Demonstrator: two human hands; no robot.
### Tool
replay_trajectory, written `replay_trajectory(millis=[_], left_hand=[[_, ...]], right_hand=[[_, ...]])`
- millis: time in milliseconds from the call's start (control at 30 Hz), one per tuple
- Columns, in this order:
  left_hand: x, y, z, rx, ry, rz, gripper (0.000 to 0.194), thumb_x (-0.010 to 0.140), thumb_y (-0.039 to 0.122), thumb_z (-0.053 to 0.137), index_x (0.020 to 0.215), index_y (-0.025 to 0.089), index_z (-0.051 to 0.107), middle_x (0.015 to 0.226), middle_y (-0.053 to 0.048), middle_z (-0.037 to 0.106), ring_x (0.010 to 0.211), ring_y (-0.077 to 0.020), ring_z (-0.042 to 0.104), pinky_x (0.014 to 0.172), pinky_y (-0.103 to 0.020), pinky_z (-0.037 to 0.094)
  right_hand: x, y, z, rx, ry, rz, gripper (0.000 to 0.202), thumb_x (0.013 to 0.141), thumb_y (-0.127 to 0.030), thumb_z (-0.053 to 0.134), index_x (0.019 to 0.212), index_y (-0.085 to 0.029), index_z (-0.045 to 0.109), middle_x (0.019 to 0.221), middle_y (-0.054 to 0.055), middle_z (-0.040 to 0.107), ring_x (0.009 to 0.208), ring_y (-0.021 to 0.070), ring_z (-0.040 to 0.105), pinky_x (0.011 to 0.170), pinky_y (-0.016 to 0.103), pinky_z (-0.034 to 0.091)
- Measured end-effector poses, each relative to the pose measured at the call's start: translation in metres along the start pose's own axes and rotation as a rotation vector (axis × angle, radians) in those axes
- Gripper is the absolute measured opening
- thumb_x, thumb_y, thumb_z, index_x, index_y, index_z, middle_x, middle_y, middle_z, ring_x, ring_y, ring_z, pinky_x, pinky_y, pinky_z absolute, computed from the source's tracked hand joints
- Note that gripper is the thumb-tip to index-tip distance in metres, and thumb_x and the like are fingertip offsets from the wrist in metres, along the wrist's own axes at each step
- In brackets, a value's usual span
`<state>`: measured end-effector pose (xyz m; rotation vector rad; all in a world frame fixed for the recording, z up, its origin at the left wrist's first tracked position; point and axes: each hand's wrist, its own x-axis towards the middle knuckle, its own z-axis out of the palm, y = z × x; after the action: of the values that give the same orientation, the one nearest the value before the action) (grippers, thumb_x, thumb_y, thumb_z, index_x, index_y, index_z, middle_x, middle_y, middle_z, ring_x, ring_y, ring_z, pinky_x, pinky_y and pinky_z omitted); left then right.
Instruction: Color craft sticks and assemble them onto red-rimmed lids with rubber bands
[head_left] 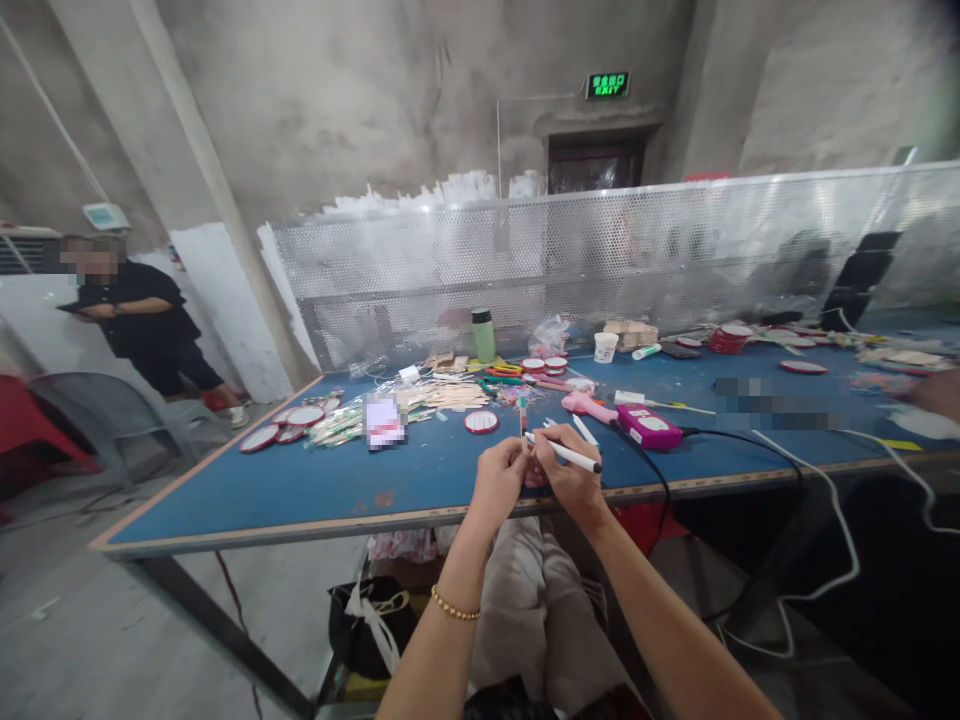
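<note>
Marker (574, 456) tip unclear between hands (499, 482); stick (523, 410) partly hidden.

Your marker (571, 453) looks like smooth plastic, and your bracelet (454, 607) has a glossy, metal-like finish. Your trousers (514, 590) are matt cloth. Before you, the desk (247, 492) has a smooth matt top, the box (656, 428) is glossy plastic, the panel (420, 240) is shiny perforated metal, and the wall (360, 90) is rough, matt concrete.

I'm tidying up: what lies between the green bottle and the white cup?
In the head view, a crumpled clear plastic bag lies between the green bottle and the white cup, with red-rimmed discs in front.
</note>
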<state>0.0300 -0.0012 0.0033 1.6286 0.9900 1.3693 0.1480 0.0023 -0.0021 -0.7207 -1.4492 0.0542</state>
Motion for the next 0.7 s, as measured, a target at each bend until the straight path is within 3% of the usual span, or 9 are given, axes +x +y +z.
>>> replay_trajectory(millis=[700], left_hand=[[0.0010,-0.0028,-0.0008,0.049,-0.006,0.033,0.021,0.078,0.033,0.053,0.066,0.016,0.057,0.057,0.002,0.053,0.054,-0.0109,0.047,0.052,-0.021,0.039]], right_hand=[[0.0004,0.0004,0.0009,0.001,-0.008,-0.018,0.017,0.086,-0.019,0.057,0.071,-0.020,0.064,0.060,-0.002,0.063,0.052,0.0115,0.057,0.054,0.023,0.047]])
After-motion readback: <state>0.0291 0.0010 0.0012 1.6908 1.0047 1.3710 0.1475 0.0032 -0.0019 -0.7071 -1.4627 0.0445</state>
